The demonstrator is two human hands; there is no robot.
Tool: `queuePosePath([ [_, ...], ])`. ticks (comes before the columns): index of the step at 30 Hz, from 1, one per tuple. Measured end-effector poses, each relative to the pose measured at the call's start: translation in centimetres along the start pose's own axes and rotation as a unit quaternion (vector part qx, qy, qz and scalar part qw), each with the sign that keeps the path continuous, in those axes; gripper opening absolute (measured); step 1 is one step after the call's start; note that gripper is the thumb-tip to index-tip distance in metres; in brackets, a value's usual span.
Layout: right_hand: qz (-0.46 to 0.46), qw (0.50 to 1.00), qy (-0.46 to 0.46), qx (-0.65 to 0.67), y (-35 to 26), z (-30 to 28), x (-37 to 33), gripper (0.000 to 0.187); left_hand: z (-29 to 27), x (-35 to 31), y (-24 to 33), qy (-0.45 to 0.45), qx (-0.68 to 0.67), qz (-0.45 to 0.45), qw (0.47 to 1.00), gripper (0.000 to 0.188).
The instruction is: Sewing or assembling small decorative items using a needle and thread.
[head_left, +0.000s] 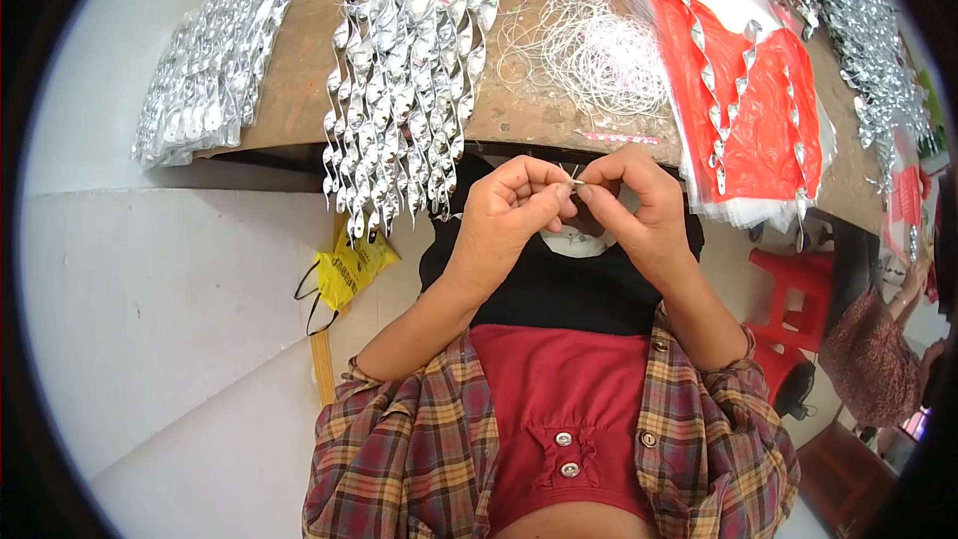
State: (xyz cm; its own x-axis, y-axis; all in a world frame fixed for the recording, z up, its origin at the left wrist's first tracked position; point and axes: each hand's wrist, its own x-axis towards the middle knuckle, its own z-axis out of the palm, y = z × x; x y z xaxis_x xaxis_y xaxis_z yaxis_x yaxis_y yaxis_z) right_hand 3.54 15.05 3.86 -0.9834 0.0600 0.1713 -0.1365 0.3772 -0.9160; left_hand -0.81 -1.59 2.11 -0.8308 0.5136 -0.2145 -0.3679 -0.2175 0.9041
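Observation:
Just off the front edge of the table, my left hand (511,220) and my right hand (641,208) meet, each closed in a pinch. Between their fingertips is a short bit of thin white string (575,180), its ends poking up; the rest is hidden by the fingers. Left of my hands, a bunch of shiny silver twisted strips (404,80) lies on the table and hangs over the edge. A loose heap of white string (604,50) sits beyond my hands. To its right, several silver spirals (707,75) rest on red-and-clear plastic bags (743,130).
The brown table (519,120) spans the far side. Packed silver spirals (215,70) lie at its left end, and more silver strips (858,50) at the far right. A yellow bag (354,269) is below left. Red stools (793,304) and another person (878,359) are at right.

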Motion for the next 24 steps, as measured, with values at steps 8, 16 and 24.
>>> queuePosePath([
  [8, 0.030, 0.999, -0.001, 0.038, -0.1, 0.2, 0.1, 0.007, -0.4, -0.1, -0.3, -0.009, -0.027, -0.023, 0.999, 0.014],
  [16, -0.028, 0.999, 0.003, -0.026, 0.9, 0.2, 0.1, 0.006, 0.1, -0.3, -0.3, 0.008, 0.064, 0.018, 0.998, 0.013],
  [24, -0.136, 0.973, 0.025, -0.185, 0.5, 0.2, 0.4, 0.008, -0.1, -0.2, -0.6, 0.006, 0.109, 0.035, 0.993, 0.014],
])
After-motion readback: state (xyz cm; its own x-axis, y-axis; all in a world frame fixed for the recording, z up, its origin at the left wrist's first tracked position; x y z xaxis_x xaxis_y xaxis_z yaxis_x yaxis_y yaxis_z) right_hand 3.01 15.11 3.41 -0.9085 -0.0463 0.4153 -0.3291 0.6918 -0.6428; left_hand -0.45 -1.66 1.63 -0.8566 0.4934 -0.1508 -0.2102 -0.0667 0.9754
